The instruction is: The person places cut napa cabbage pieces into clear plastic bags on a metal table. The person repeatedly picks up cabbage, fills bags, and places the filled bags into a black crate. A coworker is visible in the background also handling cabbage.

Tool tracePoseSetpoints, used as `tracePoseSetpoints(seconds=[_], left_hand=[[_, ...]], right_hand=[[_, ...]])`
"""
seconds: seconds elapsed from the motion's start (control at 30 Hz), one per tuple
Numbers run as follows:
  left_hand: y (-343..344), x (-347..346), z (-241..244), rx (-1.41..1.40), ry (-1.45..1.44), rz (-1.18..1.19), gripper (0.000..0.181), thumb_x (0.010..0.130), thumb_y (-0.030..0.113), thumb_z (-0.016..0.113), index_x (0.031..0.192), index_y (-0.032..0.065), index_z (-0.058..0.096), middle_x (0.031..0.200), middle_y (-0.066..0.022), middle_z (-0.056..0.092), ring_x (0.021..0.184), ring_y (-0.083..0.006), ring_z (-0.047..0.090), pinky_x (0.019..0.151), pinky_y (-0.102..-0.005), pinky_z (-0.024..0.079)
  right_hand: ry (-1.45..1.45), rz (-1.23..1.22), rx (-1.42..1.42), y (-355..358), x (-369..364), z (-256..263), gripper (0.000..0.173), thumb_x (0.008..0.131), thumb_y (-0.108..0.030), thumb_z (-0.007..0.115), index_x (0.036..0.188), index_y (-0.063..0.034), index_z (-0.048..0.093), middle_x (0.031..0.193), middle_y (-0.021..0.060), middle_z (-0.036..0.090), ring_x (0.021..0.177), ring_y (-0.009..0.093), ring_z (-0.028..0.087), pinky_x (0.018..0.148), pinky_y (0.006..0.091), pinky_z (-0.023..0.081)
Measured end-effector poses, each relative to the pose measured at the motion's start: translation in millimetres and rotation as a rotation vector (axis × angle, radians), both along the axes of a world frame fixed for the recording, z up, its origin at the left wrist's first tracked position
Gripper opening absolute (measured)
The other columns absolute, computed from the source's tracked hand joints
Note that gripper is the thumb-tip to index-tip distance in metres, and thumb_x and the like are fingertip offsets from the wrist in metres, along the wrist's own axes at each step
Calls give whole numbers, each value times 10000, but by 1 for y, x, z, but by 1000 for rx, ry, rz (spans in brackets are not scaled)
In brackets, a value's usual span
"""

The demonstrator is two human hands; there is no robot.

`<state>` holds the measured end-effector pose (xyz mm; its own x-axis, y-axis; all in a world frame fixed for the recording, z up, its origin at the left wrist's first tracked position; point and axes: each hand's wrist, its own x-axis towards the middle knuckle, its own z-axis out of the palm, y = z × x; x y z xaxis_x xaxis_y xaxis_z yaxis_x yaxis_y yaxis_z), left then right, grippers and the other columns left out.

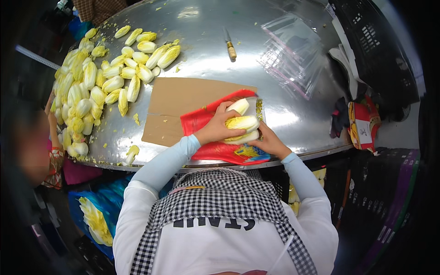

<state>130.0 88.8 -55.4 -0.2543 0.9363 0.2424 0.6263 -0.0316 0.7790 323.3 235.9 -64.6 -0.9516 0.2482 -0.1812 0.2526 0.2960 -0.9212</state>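
Several small napa cabbages [242, 123] are bunched together between my two hands. My left hand [220, 124] wraps around their leafy left ends, with the fingers over the top and the thumb across the middle one. Against the white base ends on the right, my right hand [271, 140] grips from the near side, its fingertips partly hidden. A red printed plastic bag [202, 123] with a clear panel lies flat beneath the cabbages. Under the bag is a piece of brown cardboard [182, 92] on the metal table.
A large heap of napa cabbages [92, 86] covers the table's left side. A wooden-handled knife [230, 48] lies beyond the cardboard. Clear plastic bags [292, 51] are spread at the right, near a black crate [371, 37]. Another person's arm [53, 127] reaches the heap.
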Motion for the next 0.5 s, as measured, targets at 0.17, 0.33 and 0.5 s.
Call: tracePoseSetpoints(seconds=[0.17, 0.33, 0.5], left_hand=[[21, -35, 16, -585, -990, -184, 556, 847, 375, 688, 1257, 31, 538, 1217, -119, 544, 1153, -163, 504, 977, -285, 399], [39, -37, 53, -689, -401, -379, 580, 808, 410, 716, 1283, 116, 559, 1494, -207, 274, 1376, -293, 311, 1116, -324, 264], [13, -1, 33, -568, 200, -289, 568, 676, 490, 786, 1146, 206, 643, 1530, -269, 86, 1420, -473, 27, 1090, -642, 97]], right_hand=[[133, -195, 219, -1, -11, -24, 547, 748, -213, 765, 1178, 2, 506, 1126, 156, 518, 1008, 315, 529, 863, 362, 457], [201, -167, 320, 3, -18, -31, 395, 770, -171, 729, 1074, -19, 527, 1061, 143, 535, 1006, 313, 537, 854, 370, 460], [162, -183, 197, 0, -16, -24, 370, 812, -80, 668, 1148, -25, 524, 1116, 123, 526, 979, 242, 569, 800, 328, 494]])
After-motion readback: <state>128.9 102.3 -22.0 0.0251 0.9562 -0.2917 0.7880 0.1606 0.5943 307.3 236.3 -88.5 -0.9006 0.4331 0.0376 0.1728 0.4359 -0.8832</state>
